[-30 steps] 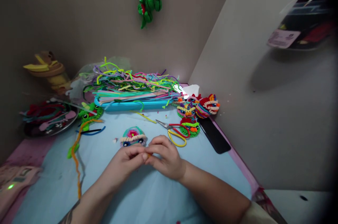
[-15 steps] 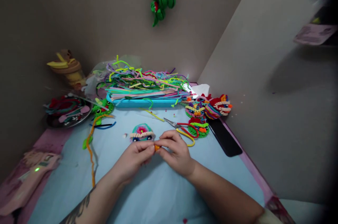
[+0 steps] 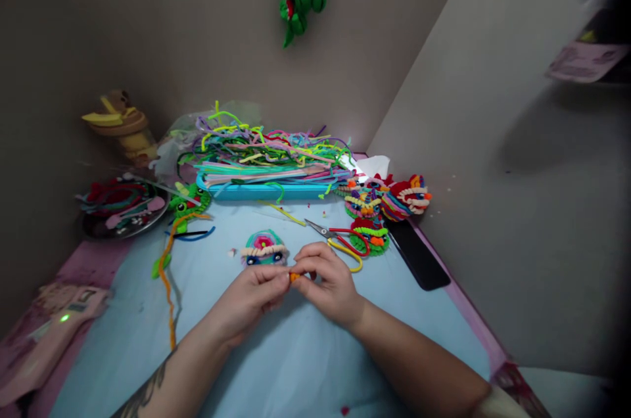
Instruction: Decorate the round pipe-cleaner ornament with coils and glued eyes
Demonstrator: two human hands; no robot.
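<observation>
My left hand [image 3: 251, 298] and my right hand [image 3: 328, 281] meet over the light blue table cover [image 3: 276, 365]. Both pinch a small orange piece [image 3: 294, 277] between their fingertips. Just beyond my fingers lies a round pipe-cleaner face [image 3: 265, 249] in teal, pink and cream. Red and yellow scissors [image 3: 340, 242] lie to the right of it, blades pointing left.
A teal tray [image 3: 261, 191] heaped with coloured pipe cleaners stands at the back. Finished pipe-cleaner figures [image 3: 389, 204] cluster at the right beside a black phone [image 3: 418, 254]. A long orange pipe cleaner [image 3: 167, 280], a green figure [image 3: 187, 201] and a dish [image 3: 123, 208] lie left.
The view has swung slightly left since a second ago. My hands stay together, and the orange piece now shows between the fingertips.
</observation>
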